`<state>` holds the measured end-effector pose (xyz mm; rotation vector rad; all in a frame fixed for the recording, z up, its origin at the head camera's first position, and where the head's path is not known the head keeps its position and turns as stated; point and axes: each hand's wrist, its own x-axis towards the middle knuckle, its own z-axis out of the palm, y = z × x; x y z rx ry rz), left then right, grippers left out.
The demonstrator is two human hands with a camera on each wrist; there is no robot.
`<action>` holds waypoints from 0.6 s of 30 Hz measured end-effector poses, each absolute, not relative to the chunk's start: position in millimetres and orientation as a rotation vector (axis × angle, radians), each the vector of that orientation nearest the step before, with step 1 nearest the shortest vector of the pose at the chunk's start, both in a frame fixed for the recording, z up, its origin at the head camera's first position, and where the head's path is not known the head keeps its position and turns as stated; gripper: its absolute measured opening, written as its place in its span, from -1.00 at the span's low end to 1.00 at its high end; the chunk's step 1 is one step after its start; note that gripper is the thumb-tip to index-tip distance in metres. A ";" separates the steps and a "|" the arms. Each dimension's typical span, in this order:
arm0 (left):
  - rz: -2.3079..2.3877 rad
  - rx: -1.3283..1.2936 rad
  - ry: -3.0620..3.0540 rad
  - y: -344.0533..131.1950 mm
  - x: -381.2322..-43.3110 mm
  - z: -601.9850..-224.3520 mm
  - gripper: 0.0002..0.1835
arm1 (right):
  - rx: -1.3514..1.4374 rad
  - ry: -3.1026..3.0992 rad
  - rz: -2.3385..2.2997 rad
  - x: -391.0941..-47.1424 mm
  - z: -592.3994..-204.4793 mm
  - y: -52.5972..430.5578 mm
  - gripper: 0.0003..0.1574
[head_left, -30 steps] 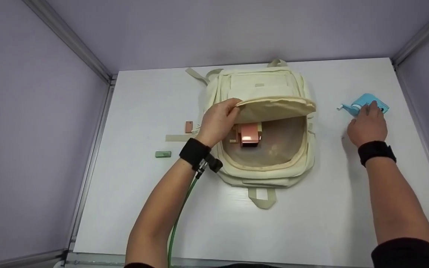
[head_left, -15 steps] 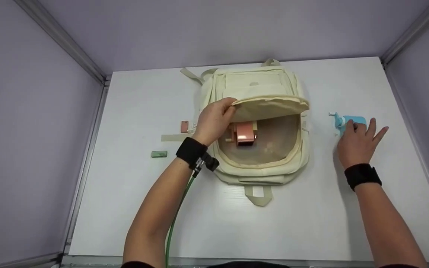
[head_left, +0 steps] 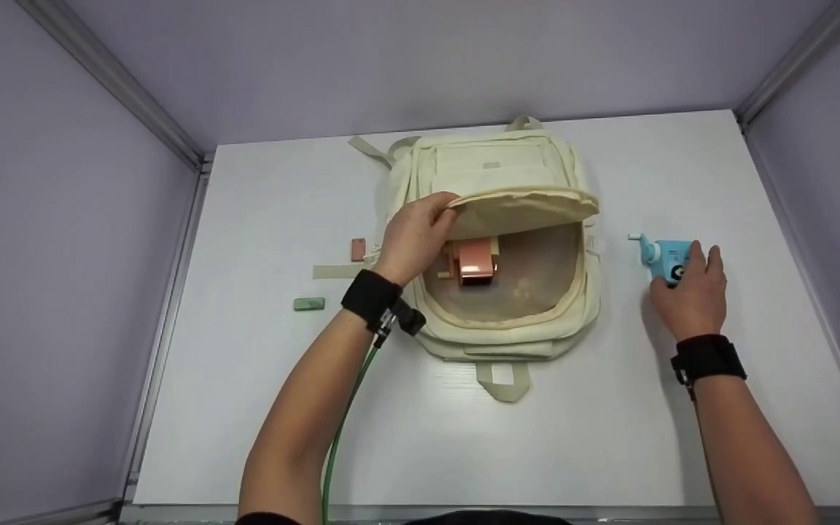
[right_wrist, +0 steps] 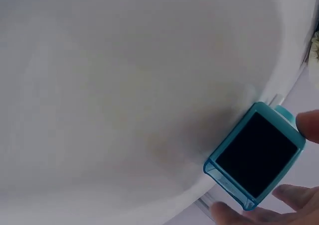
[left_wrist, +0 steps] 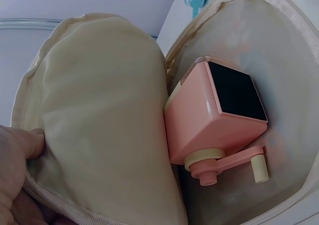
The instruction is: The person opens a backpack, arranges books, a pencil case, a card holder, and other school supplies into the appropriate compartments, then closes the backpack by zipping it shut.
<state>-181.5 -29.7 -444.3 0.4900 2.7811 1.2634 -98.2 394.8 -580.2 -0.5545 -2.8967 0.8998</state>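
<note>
Here we find the left hand (head_left: 414, 237) pinching the edge of the curved flap (head_left: 526, 211) of a cream fabric backpack (head_left: 507, 343), its fingers closed on the hem. The left wrist view gives us the broad black base, just a dark edge from the head, of the glossy pink plastic box with a crank (left_wrist: 199, 115) lying inside. The right hand (head_left: 693, 295) has its fingers parted around a light-blue plastic box with a crank (head_left: 671, 255), right of the backpack; the head view shows its round black-and-white mark, the right wrist its dark rectangular underside and clear rim. We cannot tell whether it touches the smooth white surface (head_left: 580, 437). Only from the head do we see the small reddish-brown block (head_left: 358, 249) and the green block (head_left: 309, 304).
</note>
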 end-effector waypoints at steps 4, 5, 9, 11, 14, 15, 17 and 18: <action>1.265 0.479 2.785 -29.8 -181.9 -444.0 -0.76 | -0.550 -2.984 0.930 -100.4 -574.9 396.9 -0.01; 1.265 0.477 2.785 -29.8 -182.2 -444.1 -0.76 | -0.539 -2.992 0.926 -100.6 -573.4 396.5 -0.02; 1.260 0.474 2.785 -29.2 -183.9 -445.0 -0.76 | -0.506 -2.973 0.924 -100.5 -568.6 393.0 -0.06; 1.255 0.473 2.786 -29.3 -184.6 -445.7 -0.77 | -0.495 -2.944 0.936 -100.4 -565.2 389.6 -0.09; 1.253 0.479 2.789 -29.6 -185.3 -445.8 -0.76 | -0.477 -2.883 0.963 -99.7 -556.9 381.5 -0.15; 1.255 0.479 2.790 -29.8 -185.5 -445.8 -0.76 | -0.462 -2.860 0.973 -99.0 -552.9 377.3 -0.18; 1.260 0.479 2.792 -30.3 -185.7 -445.5 -0.75 | -0.421 -2.826 0.990 -96.3 -542.4 366.6 -0.23; 1.264 0.479 2.792 -30.5 -185.9 -445.4 -0.75 | -0.393 -2.814 1.001 -93.9 -536.6 360.3 -0.26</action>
